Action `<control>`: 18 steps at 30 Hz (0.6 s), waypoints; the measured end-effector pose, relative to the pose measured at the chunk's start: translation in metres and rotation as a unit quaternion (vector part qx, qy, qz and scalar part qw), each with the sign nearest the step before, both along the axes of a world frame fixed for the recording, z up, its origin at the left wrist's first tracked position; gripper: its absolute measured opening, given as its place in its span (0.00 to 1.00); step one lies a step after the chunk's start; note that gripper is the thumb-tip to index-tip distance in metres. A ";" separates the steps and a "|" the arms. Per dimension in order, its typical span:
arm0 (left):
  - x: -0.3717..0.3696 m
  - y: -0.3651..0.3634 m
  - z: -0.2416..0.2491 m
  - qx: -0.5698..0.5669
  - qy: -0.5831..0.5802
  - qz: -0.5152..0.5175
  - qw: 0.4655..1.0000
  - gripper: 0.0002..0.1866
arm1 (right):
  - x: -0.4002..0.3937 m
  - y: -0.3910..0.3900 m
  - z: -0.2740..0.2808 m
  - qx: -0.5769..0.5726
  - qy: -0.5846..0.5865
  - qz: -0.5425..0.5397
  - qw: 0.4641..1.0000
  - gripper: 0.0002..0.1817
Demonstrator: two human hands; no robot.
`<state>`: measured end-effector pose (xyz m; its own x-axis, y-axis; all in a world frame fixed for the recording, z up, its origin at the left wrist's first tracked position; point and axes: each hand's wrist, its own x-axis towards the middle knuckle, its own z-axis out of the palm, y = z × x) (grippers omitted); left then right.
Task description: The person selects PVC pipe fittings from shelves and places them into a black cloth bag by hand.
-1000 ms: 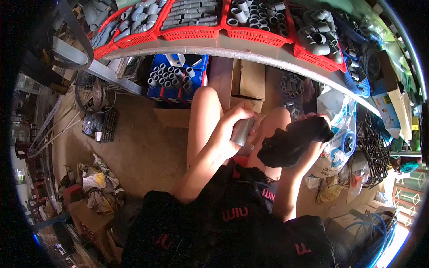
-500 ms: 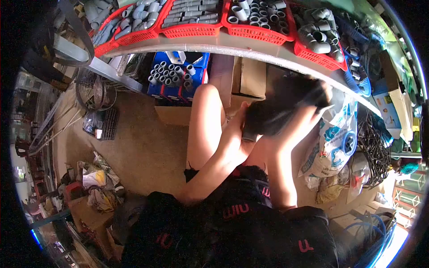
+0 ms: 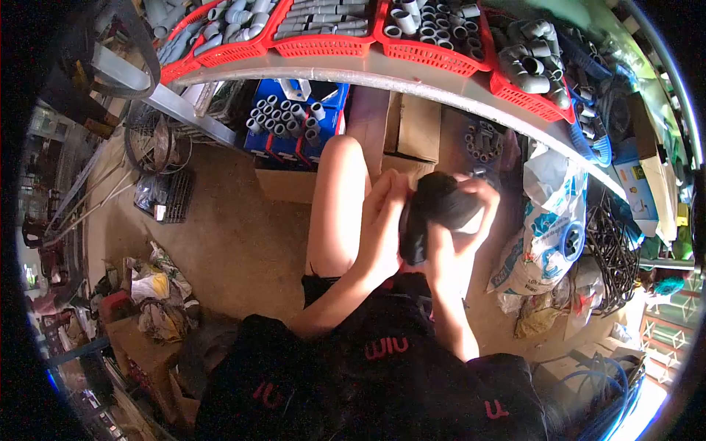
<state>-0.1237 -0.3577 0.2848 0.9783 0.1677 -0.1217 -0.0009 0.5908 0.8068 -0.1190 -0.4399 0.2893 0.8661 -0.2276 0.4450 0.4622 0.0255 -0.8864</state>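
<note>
A bunched black cloth is held up in front of my lap, between my knees. My right hand wraps round its right side, fingers curled over the fabric. On the left edge of the cloth, my left hand is closed, its fingers bent together against the fabric. A fold of the cloth hangs down between the two hands. Whether something lies inside the cloth is hidden.
Red baskets of grey pipe fittings line the shelf ahead. Below it, several short grey pipe pieces stand on blue boxes, beside a cardboard box. A white printed sack stands at the right; crumpled rags lie left.
The black cloth was spread out and blurred, reaching far to the right; now it is bunched closer to me. My right hand has come in and down. A grey tubular end beneath the cloth no longer shows.
</note>
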 end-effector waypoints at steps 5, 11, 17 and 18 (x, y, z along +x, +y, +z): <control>0.008 0.003 0.019 0.065 -0.007 0.034 0.997 0.11 | -0.029 0.003 -0.027 -0.146 -0.100 -0.023 0.984 0.22; -0.007 -0.010 0.008 0.113 -0.079 0.016 0.990 0.11 | -0.014 0.010 0.005 -0.025 -0.009 -0.104 0.994 0.21; -0.002 -0.014 0.003 0.106 -0.056 -0.001 0.993 0.12 | -0.021 0.004 -0.022 -0.075 -0.126 -0.158 0.977 0.18; -0.006 -0.016 0.002 0.064 -0.057 -0.013 0.996 0.11 | -0.015 -0.003 -0.010 -0.109 -0.061 -0.154 0.980 0.20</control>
